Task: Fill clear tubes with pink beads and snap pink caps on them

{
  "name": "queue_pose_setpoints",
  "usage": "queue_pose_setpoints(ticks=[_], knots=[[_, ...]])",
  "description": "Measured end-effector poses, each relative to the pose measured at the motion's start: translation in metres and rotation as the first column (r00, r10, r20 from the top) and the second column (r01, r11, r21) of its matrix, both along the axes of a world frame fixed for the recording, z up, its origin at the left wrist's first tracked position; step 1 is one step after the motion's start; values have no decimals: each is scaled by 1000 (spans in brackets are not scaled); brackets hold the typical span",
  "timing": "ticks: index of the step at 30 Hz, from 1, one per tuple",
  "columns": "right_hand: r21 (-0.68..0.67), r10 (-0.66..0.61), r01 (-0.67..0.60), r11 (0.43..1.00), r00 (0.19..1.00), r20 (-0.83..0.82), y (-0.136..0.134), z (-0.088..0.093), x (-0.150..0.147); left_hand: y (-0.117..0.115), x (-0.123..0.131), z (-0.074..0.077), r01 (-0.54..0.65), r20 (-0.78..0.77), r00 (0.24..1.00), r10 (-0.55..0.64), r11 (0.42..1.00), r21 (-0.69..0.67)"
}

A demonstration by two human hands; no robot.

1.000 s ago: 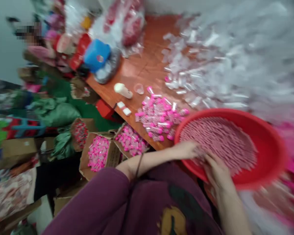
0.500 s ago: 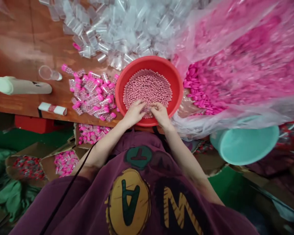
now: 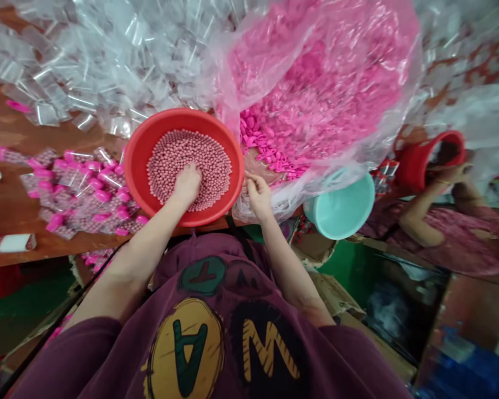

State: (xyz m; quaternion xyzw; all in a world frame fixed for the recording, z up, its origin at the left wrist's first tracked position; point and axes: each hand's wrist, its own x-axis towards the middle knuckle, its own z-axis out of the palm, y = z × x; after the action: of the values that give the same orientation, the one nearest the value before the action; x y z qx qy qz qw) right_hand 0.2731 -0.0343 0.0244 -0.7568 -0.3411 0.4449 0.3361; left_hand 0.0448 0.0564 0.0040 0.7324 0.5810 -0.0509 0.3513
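A red bowl (image 3: 133,188) holds many small pink beads (image 3: 216,166). My left hand (image 3: 188,183) is down in the beads, its fingers curled and partly buried; anything in them is hidden. Just outside the bowl's right rim, my right hand (image 3: 258,193) has its thumb and fingers pressed together, and what they pinch is too small to make out. Beside it lie bright pink caps (image 3: 270,149), spilling from a clear plastic bag (image 3: 295,191). Left of the bowl is a pile of clear containers with beads and pink caps (image 3: 87,188).
Many clear empty containers (image 3: 108,61) cover the back of the table. A turquoise bucket (image 3: 343,208) stands at the front right. Further right, another person's arms (image 3: 424,210) reach to a red bucket (image 3: 416,160). Cardboard boxes (image 3: 336,293) stand below the table.
The view has swung right. My hands, together over the beads around a small clear container before, are now apart: the left in the beads, the right outside the rim near the pink caps.
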Motion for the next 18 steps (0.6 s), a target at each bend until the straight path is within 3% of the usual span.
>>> queue_pose_setpoints(ticks=[3, 5, 8, 12, 15, 18], knots=[[-93, -48, 67, 993, 980, 192, 12, -13, 47, -11, 37, -1, 93, 68, 994, -90, 995, -45], [-118, -41, 77, 990, 961, 275, 28, -24, 69, -17, 48, 0, 101, 120, 988, -93, 993, -58], [-125, 46, 11, 992, 897, 441, 58, -38, 86, -19, 43, 3, 29, 215, 976, -20, 999, -39], [-257, 288, -153, 954, 701, 652, 93, -41, 91, -16, 20, 14, -113, 389, 914, 115, 993, -29], [-353, 398, -211, 912, 667, 629, 104, -37, 96, -16, 8, 27, -214, 580, 748, 323, 944, -249], [-323, 388, -230, 918, 690, 612, 100, -35, 105, -19, 3, 45, -168, 686, 512, 517, 843, -511]])
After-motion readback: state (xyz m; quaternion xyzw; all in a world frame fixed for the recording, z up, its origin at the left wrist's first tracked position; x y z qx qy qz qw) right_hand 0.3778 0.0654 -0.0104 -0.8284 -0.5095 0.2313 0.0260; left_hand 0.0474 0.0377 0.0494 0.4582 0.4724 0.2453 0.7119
